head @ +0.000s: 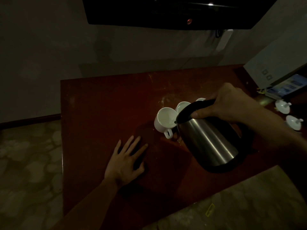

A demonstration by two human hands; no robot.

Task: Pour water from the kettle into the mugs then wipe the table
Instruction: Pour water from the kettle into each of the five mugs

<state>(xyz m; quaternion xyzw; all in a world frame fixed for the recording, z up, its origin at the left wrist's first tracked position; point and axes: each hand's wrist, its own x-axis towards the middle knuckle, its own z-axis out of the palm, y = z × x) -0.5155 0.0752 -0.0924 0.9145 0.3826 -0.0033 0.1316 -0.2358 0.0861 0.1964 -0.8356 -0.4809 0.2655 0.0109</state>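
Fingers of the right hand [227,103], right of centre in the frame, wrap the black handle of the steel kettle [211,141], which hangs just below and to the lower left of the hand, above the red table [103,100]. Tilted, the kettle runs from its base at lower right to its spout at upper left, the spout over the rim of the nearest white mug [164,120], with two more mugs [182,106] behind. Lower left of centre, the left hand [126,161] lies flat on the table, fingers spread.
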